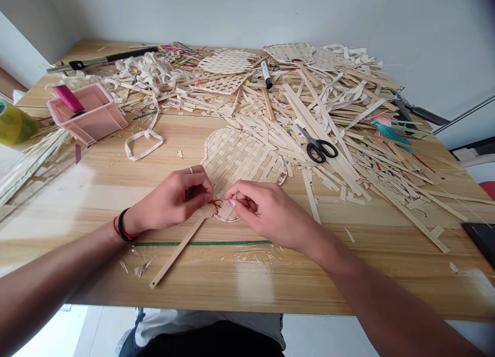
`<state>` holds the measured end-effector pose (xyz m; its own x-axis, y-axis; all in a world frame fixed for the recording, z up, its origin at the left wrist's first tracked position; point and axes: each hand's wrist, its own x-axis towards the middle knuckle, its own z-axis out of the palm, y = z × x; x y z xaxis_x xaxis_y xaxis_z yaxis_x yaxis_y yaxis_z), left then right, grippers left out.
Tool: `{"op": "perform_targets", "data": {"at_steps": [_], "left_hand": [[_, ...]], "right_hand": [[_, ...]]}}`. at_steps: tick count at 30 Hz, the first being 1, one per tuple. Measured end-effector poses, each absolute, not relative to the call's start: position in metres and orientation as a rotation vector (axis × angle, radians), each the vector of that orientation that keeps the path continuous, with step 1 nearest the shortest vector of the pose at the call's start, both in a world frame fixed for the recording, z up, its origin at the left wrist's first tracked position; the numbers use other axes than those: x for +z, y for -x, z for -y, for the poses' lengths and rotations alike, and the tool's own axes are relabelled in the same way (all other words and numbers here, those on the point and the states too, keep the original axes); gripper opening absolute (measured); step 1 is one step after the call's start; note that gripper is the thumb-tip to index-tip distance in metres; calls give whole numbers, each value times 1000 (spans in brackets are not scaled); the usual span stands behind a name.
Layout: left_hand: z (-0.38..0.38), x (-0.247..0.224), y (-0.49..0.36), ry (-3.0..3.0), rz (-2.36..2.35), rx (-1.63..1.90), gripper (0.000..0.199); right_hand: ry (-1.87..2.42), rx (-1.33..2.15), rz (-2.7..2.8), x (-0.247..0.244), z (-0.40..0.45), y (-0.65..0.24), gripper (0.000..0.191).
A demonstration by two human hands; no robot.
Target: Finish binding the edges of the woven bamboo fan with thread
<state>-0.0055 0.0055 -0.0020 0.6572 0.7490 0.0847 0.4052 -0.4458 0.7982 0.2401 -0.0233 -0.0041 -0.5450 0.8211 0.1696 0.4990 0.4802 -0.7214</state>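
A woven bamboo-strip hand fan [242,153] lies on the wooden table, its edge bound with white trim and dark stitches. Its flat handle [178,252] slants toward the near left, with a small hole at the tip. Over the fan's base, my left hand [185,194] is pinched closed at a tangle of red thread [216,206]. My right hand [266,207] pinches just to the right, and a thin line of thread runs between the fingertips of both hands. The fan's lower part is partly hidden by my hands.
Black-handled scissors [317,147] rest on loose bamboo strips [266,109]. At the left stands a pink bin [93,117] holding a magenta spool [68,98]. A looped white ribbon [144,145] lies beside it. A marker [266,74] and other woven pieces [226,62] are at the back.
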Motion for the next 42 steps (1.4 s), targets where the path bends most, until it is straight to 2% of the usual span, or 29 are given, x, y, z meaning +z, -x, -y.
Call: {"op": "perform_targets", "data": {"at_steps": [42], "left_hand": [[-4,-4,4,-2160,-897,586,15]], "right_hand": [[1079,864,2263,4,22,-244,15]]}}
